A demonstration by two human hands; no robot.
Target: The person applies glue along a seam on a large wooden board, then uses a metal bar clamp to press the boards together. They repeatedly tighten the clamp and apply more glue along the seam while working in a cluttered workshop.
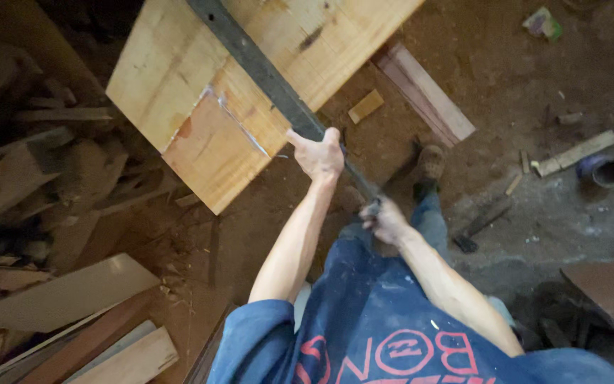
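Dark straightedge [271, 78] across wooden board [250, 78], left hand [319, 153] and right hand [385, 220] fingers grasping it

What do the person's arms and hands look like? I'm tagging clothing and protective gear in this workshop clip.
Both arms are bare from above the elbow down. The left hand and right hand wear no gloves. No watch or rings are visible. Short blue sleeves belong to a blue T-shirt with red lettering.

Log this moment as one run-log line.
left hand: grips long dark metal bar | right hand: holds bar's near end | bar: lies diagonally across wooden board | floor: hammer, wood scraps
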